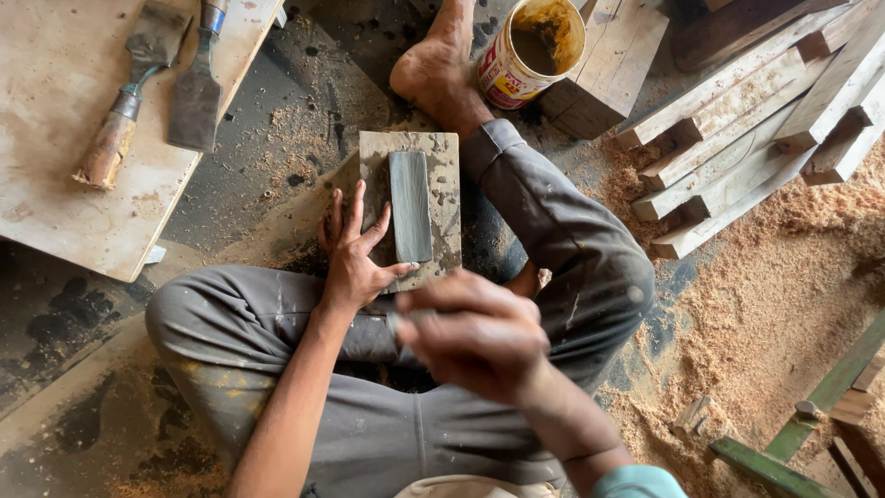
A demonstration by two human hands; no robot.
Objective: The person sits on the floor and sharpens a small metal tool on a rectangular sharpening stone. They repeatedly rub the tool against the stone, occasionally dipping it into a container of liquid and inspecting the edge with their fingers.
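Note:
A grey sharpening stone [410, 205] lies set in a small wooden block [445, 198] on the floor in front of my crossed legs. My left hand [353, 249] rests flat on the block's left side, fingers spread, thumb touching its near edge. My right hand [479, 334] is raised closer to the camera and blurred, its fingers closed around a small metal tool whose tip shows at the left of the fist. What kind of tool it is stays unclear.
Two chisels [195, 88] [129, 97] lie on a board [55, 203] at the upper left. An open tin [530, 51] stands by my foot [438, 69]. Stacked wooden slats [756, 120] and sawdust [784, 295] fill the right side.

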